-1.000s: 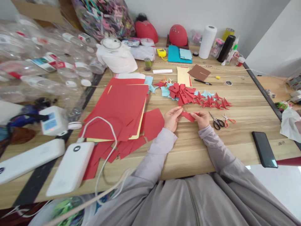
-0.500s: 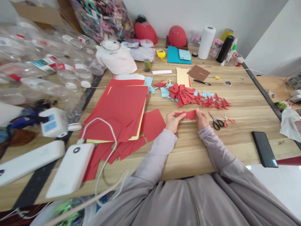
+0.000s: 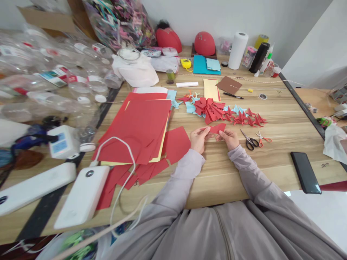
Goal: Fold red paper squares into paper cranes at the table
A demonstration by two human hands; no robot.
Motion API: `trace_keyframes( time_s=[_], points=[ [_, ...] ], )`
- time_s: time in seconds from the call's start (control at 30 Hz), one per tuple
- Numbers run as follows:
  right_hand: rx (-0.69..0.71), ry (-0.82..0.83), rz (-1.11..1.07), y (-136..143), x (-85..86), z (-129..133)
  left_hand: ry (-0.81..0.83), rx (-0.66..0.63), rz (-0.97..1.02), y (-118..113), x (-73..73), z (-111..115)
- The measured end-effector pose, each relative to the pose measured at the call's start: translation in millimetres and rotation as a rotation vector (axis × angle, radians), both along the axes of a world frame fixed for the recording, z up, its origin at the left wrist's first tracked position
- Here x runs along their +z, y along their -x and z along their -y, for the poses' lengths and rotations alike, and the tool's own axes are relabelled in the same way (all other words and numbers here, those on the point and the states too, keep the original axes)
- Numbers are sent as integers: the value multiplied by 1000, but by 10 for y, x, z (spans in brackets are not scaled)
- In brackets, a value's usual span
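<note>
At the left, a white power bank (image 3: 81,198) is lying near a stack of red sheets (image 3: 146,124), with flat red strips (image 3: 153,170) spreading out along its near edge; these are seemingly lying unworked; a larger red piece (image 3: 177,144) is resting just beside the stack; the left hand (image 3: 199,139) is pinching a small red paper (image 3: 219,128) between thumb and fingers, over the wooden table (image 3: 217,180) and on the near side of a heap of folded red pieces (image 3: 209,107); the right hand (image 3: 229,139) is gripping the same paper, thumb and fingers closed on its right part; the paper is perhaps carrying a crease, but it is showing too small to count folds; judging by the heap and the pointed red pieces (image 3: 241,118) lying to its right, much folding is standing done, while the held paper is looking unfinished and the strips are remaining; black-handled scissors (image 3: 251,144) and orange-handled scissors (image 3: 261,141) are lying untouched farther right.
</note>
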State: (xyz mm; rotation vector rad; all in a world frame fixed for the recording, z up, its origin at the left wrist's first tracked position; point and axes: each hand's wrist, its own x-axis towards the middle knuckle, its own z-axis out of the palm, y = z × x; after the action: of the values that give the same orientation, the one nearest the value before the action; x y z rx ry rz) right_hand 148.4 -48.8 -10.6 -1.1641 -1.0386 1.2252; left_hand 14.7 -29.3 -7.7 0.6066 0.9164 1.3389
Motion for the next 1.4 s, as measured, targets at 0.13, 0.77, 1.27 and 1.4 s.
trace_keyframes(
  time_s=[0.13,0.77,1.27,1.4],
  points=[
    [-69,-6,-17,-41,-9,-12,-96,-22,-35,44,-13,-23],
    [-61,-362,244,-56,-36,14,-298,-175,-248,88,-65,-29],
    [-86,-246,81,-82,-39,-65,-133,-362,-263,105,12,-24],
    [-98,-158,-54,-57,-73,-85,-201,-399,-284,103,61,-65]
  ],
)
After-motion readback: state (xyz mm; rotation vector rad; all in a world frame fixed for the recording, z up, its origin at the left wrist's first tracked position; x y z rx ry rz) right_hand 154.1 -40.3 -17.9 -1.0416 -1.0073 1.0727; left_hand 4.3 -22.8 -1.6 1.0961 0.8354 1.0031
